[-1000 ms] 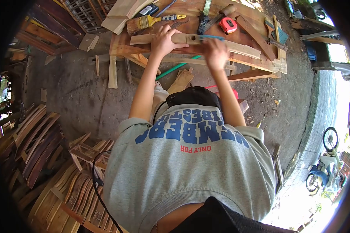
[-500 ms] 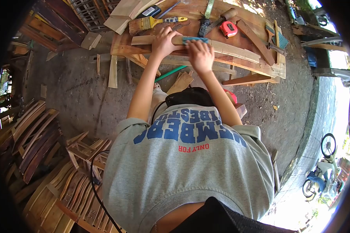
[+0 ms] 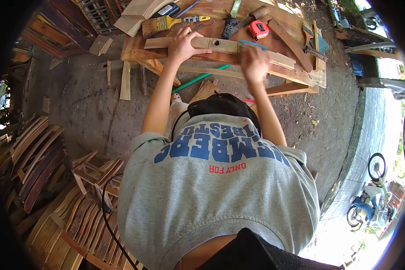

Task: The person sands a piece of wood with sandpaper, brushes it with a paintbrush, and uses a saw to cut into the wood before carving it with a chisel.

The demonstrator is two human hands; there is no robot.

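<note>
A long, slightly curved strip of pale wood [image 3: 225,46] lies along the near edge of the workbench, with a dark round hole near its middle. My left hand [image 3: 182,47] is closed around it left of the hole, thumb stretched along the near side. Right of the hole, my right hand [image 3: 255,63] presses a blue-green piece of sandpaper [image 3: 253,45] onto the strip. Motion smears those fingers and they partly cover the sandpaper. Just behind the strip lie a wide paintbrush [image 3: 166,24] with a yellow handle and a red tape measure [image 3: 258,29].
The wooden workbench [image 3: 135,55] also carries a wooden-handled tool [image 3: 252,17], a dark reddish board [image 3: 292,45] and a handsaw-like tool [image 3: 308,36]. A green pole [image 3: 200,78] shows beneath it. Curved wooden parts [image 3: 36,153] are stacked at left; a motorbike [image 3: 369,198] stands at right.
My right hand has slid the sandpaper rightward along the strip, uncovering the hole. My left hand keeps its hold. The whole view has shifted slightly.
</note>
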